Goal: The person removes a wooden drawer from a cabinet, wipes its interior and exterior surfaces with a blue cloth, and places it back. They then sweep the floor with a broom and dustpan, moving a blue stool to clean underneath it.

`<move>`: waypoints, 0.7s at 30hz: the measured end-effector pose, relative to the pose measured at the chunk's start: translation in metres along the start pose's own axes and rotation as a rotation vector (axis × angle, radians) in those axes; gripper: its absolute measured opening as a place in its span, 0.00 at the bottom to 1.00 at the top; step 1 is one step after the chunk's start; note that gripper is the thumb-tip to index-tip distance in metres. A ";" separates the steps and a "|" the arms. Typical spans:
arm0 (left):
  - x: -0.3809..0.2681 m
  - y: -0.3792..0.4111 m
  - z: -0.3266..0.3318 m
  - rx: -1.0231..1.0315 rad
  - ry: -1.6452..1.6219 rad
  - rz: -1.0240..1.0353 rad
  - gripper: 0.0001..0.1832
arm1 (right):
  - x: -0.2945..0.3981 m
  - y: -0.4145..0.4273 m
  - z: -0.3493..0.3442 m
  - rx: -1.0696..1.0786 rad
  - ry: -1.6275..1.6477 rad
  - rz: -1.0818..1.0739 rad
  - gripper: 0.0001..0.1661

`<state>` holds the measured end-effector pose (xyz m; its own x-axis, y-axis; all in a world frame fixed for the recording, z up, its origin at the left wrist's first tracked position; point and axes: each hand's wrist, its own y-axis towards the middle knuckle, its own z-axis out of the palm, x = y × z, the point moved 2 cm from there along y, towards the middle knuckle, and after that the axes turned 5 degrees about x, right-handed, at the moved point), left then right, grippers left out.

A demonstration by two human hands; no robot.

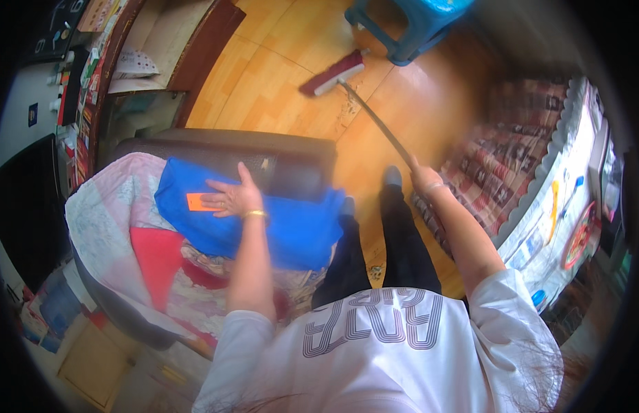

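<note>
My right hand is closed round the handle of a broom. The broom's dark red bristle head with a white base rests on the wood-look floor, near a scatter of small debris. My left hand, fingers spread, is over a blue cloth on a dark brown sofa. A small orange card or tag lies partly behind its fingers; whether they grip it, I cannot tell.
A blue plastic stool stands on the floor at the top. To the right is a table with a checked, quilted skirt. Wooden shelving stands at the upper left. Pink and white covers drape over the sofa. More debris lies between my feet and body.
</note>
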<state>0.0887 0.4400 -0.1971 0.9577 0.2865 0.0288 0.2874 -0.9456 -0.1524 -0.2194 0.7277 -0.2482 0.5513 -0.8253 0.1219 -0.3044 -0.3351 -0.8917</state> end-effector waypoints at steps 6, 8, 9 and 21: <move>-0.002 -0.008 -0.001 0.028 -0.061 0.063 0.54 | -0.043 -0.134 0.073 0.091 -0.148 0.171 0.34; 0.001 -0.005 -0.001 0.022 -0.082 0.127 0.53 | -0.054 -0.161 0.086 0.110 -0.162 0.187 0.34; 0.005 -0.007 0.000 0.027 -0.089 0.161 0.52 | -0.057 -0.177 0.087 0.142 -0.164 0.197 0.33; -0.008 -0.020 0.005 0.018 -0.136 0.219 0.48 | 0.000 0.048 -0.043 -0.194 0.235 -0.138 0.15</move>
<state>0.0751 0.4572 -0.1992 0.9857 0.0940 -0.1399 0.0716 -0.9849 -0.1575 -0.2674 0.6927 -0.2721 0.4103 -0.8408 0.3530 -0.3943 -0.5126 -0.7627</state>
